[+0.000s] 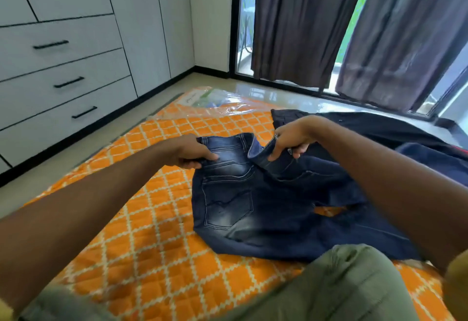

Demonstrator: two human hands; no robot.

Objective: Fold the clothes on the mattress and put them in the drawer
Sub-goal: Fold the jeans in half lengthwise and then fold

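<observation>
Closed drawers point(60, 82) at far left. Left hand point(192, 154) pinching the jeans point(240, 201) waistband on the orange mattress point(141, 244); right hand point(291, 138) gripping the other waistband edge, fingertips buried in denim. Dark clothes point(379, 130) beyond, cut off at right.

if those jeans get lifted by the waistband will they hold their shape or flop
Likely flop: the jeans already sag and crease between the left hand and right hand. Probably heavyish, since the denim looks thick. Unlikely to slip from either grip.
</observation>
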